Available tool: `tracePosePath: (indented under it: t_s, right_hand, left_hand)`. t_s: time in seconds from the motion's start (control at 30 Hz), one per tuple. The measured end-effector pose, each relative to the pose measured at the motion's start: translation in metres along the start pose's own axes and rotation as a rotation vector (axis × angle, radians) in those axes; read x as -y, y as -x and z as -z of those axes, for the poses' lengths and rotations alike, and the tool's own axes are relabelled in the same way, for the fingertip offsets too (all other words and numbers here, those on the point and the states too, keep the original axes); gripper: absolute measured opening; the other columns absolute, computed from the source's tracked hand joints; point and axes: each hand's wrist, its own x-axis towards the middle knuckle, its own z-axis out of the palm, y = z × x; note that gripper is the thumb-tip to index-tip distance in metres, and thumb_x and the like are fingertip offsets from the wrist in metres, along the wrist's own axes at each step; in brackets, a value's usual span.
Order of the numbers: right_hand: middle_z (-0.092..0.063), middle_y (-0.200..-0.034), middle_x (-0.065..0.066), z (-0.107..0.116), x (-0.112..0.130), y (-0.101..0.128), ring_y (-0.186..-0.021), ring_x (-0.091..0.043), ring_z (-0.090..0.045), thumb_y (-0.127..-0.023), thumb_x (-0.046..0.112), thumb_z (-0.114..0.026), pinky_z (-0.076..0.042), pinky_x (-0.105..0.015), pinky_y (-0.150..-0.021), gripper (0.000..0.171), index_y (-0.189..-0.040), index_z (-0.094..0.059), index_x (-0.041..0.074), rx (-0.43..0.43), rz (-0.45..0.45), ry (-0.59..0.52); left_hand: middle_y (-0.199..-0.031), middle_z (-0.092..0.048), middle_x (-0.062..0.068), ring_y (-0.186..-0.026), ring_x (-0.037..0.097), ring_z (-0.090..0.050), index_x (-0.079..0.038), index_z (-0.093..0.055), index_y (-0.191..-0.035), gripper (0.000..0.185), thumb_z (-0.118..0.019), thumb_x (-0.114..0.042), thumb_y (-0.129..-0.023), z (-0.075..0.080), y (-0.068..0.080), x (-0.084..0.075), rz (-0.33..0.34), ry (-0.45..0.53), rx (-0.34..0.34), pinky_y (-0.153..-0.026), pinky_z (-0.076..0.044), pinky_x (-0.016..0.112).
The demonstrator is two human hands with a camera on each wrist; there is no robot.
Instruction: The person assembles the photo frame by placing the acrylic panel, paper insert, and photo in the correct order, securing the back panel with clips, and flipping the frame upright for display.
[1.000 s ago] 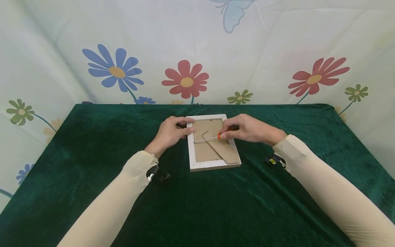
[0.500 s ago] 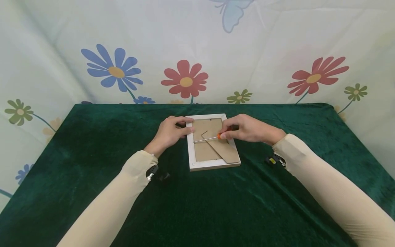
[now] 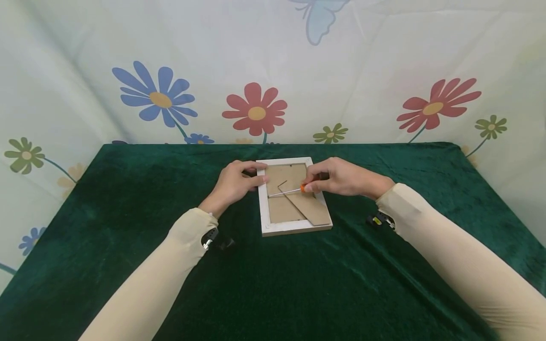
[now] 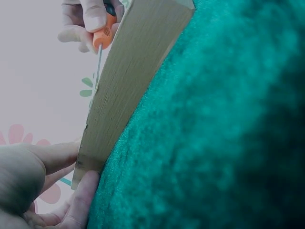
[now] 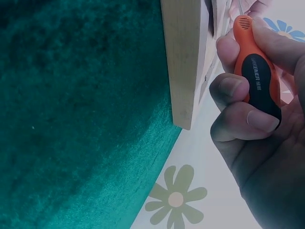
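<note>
Frame: I see the picture frame lying face down on the green counter.
Left hand: gripping the frame's left edge.
Right hand: closed round the orange screwdriver, shaft across the backing board.
</note>
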Motion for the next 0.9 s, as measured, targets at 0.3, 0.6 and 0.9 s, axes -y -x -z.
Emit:
tracePosePath:
  t_s: [0.3,0.6,0.9]
  right_hand:
    - [-0.066,-0.094,0.001,-0.0023,-0.0043,0.0035,-0.088,-0.022,-0.059,-0.103,0.016,-0.072,-0.048,-0.037,-0.073,0.005,-0.106,-0.077,0.015,0.006,-0.014,0.017]
    - [-0.066,-0.092,0.001,-0.0029,-0.0063,0.0084,-0.09,-0.022,-0.06,-0.105,0.018,-0.071,-0.048,-0.04,-0.077,0.008,-0.109,-0.077,0.016,-0.006,-0.008,-0.007]
    - [-0.066,-0.092,0.001,-0.0057,-0.0073,0.0091,-0.09,-0.022,-0.06,-0.105,0.021,-0.071,-0.049,-0.042,-0.08,0.008,-0.11,-0.076,0.018,-0.022,-0.032,-0.017]
  left_hand:
    - [-0.133,-0.053,0.016,-0.095,0.028,-0.074,-0.014,-0.071,-0.14,0.042,-0.078,-0.021,-0.1,0.0,0.0005,0.0006,-0.003,0.015,0.009,-0.091,-0.061,0.041]
    - [-0.13,-0.054,0.015,-0.095,0.028,-0.073,-0.014,-0.071,-0.14,0.042,-0.079,-0.022,-0.1,-0.0006,-0.0013,-0.0018,-0.004,0.013,0.016,-0.09,-0.062,0.04]
    - [-0.129,-0.054,0.015,-0.1,0.029,-0.07,-0.013,-0.07,-0.141,0.044,-0.078,-0.023,-0.1,0.0004,-0.0017,0.0016,-0.008,0.023,0.022,-0.09,-0.062,0.04]
